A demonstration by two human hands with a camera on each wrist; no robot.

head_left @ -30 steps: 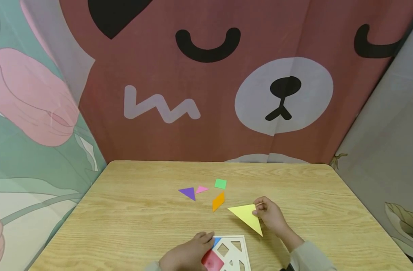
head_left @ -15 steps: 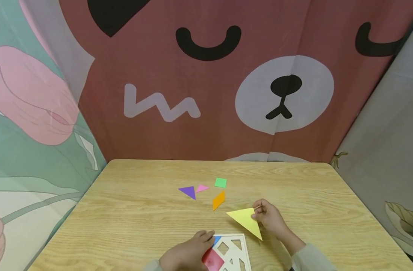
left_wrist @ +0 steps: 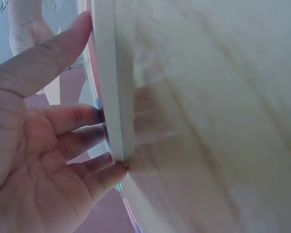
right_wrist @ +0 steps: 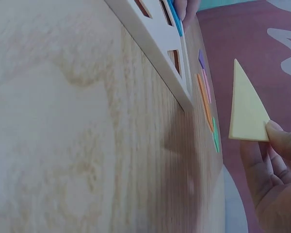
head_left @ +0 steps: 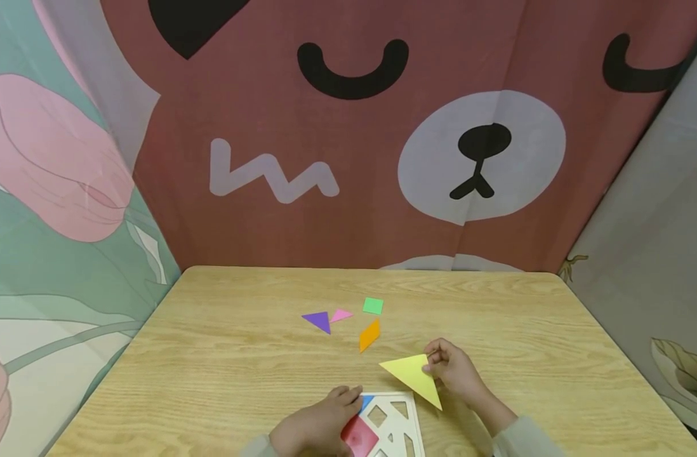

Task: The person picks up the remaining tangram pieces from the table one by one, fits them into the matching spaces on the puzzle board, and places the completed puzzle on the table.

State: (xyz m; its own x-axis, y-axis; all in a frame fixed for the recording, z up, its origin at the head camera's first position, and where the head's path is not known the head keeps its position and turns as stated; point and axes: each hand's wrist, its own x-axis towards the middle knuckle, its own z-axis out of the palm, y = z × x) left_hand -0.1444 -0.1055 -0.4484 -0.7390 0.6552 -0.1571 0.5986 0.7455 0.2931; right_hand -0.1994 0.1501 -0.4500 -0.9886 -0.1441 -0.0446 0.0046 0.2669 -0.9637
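Observation:
My right hand [head_left: 456, 373] pinches a large yellow triangle tangram piece [head_left: 415, 376] at one edge between thumb and fingers. The piece is raised off the table, close to the upper right corner of the white puzzle board [head_left: 410, 414]. In the right wrist view the yellow triangle [right_wrist: 247, 109] stands apart from the board. My left hand [head_left: 320, 424] rests on the board's left side with extended fingers; in the left wrist view its fingertips [left_wrist: 94, 116] touch the board's edge. A red piece [head_left: 360, 438] and a blue piece [head_left: 366, 402], partly covered by that hand, lie in the board.
Farther back on the wooden table [head_left: 223, 343] lie a purple triangle [head_left: 320, 321], a pink triangle [head_left: 341, 315], a green four-sided piece [head_left: 373, 306] and an orange parallelogram [head_left: 369, 336]. A bear-printed curtain [head_left: 257, 228] hangs behind the table. The board has several cut-out holes.
My right hand has brought the yellow triangle slightly nearer and to the left, toward the board's upper right corner. The left hand stays on the board.

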